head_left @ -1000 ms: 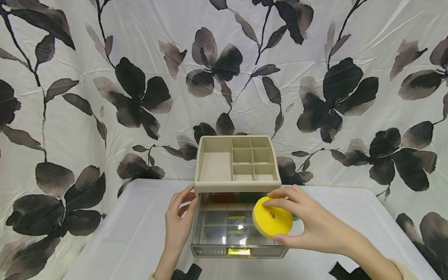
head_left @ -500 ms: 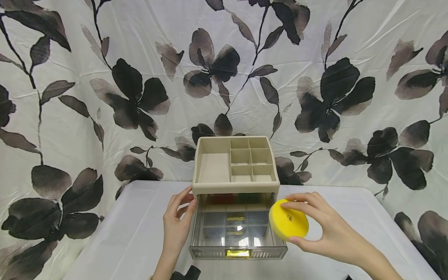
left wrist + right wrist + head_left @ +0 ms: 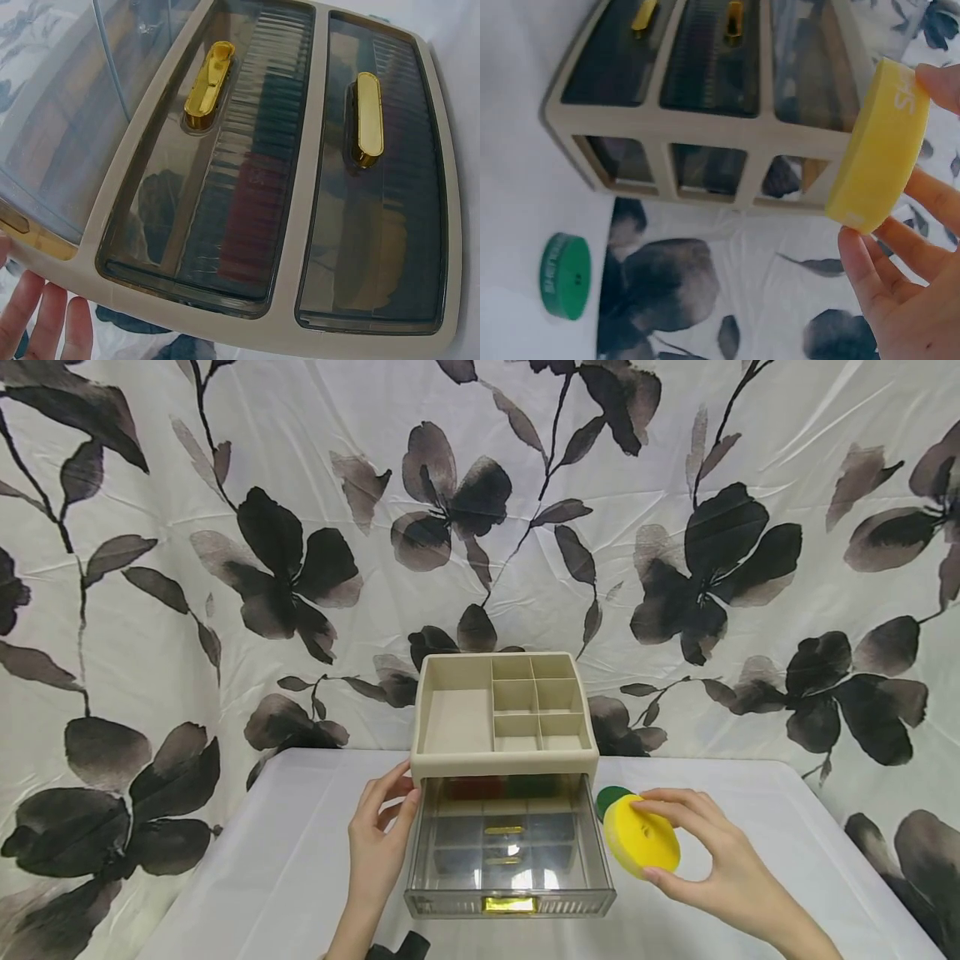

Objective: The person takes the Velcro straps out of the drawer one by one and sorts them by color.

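Note:
My right hand pinches a thick yellow disc with a small centre hole, fingertips and thumb on opposite edges. It is tilted, just right of the pulled-out clear drawer. In the right wrist view, white letters show on the disc's rim. My left hand rests at the left side of the beige desk organizer, its fingers extended in the left wrist view. A green disc with white lettering lies on the table right of the organizer, partly hidden behind the yellow one in the head view.
The organizer's top has one large and several small compartments. Two lower drawers with gold handles are closed, with red, green and yellow shapes showing dimly inside. A white table bears it all; a floral cloth hangs behind.
My right hand has carried the yellow disc rightward, from over the open drawer to beside it. More of the green disc shows now. The left hand stays at the organizer's side.

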`<state>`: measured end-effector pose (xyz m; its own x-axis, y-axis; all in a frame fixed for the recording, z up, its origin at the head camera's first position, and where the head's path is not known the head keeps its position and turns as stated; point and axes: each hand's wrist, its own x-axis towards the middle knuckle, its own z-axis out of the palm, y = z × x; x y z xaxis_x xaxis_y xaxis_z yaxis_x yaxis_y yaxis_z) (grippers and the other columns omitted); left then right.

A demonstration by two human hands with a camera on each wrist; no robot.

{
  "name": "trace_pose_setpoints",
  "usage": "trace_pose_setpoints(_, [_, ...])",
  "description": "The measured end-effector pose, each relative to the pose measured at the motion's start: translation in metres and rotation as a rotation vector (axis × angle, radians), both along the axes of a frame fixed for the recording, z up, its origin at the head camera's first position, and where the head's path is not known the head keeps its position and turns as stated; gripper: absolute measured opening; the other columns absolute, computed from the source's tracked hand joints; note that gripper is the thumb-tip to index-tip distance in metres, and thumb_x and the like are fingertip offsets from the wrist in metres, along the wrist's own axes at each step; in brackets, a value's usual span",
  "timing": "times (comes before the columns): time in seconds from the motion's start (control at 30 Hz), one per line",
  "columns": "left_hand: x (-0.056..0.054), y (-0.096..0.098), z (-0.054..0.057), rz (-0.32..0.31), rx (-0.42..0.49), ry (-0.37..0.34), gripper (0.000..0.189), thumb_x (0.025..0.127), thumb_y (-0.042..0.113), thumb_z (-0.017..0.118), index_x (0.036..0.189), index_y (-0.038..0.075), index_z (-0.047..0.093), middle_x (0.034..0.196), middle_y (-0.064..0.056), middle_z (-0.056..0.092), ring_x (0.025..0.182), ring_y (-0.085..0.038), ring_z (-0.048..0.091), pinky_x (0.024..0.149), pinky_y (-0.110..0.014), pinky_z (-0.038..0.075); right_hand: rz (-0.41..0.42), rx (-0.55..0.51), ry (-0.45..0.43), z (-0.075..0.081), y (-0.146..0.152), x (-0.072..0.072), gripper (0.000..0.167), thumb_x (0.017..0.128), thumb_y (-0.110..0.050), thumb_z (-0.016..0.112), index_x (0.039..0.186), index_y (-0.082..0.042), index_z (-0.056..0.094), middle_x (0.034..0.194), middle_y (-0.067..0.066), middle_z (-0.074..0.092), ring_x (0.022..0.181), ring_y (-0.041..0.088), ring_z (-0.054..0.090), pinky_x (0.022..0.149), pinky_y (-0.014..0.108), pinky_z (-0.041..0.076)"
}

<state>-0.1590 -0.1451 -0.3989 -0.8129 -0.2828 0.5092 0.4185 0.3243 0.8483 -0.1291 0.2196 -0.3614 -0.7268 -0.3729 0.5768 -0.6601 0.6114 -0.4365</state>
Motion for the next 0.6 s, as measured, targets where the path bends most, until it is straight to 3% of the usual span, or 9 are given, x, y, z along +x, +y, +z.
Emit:
trace_pose_setpoints(0.27, [-0.001,0.001,-0.001,0.003,-0.005,0.006,0.038,0.090,0.007,0.066,0.126,0.018,0.062,0.102,-0.003,0.062,0.096,-0.001,0.057,0.081,-0.011,0.049,-0.058,-0.057,-0.016,-0.035,0.005,-0.011,0.070,0.062,-0.014,0.089,0.126,-0.021,0.061,0.125,-0.002,0.057,0.116,-0.005,0.042,0.090,0.005,0.037])
trace_pose_setpoints(0.6, [0.000,0.001,0.000,0.001,0.000,-0.004,0.038,0.090,0.009,0.066,0.126,0.020,0.062,0.102,-0.001,0.062,0.097,-0.001,0.057,0.081,-0.012,0.049,-0.172,-0.040,-0.097,-0.079,0.008,-0.031,0.061,0.066,-0.021,0.088,0.122,-0.023,0.063,0.121,-0.004,0.059,0.109,-0.010,0.040,0.080,0.023,0.049])
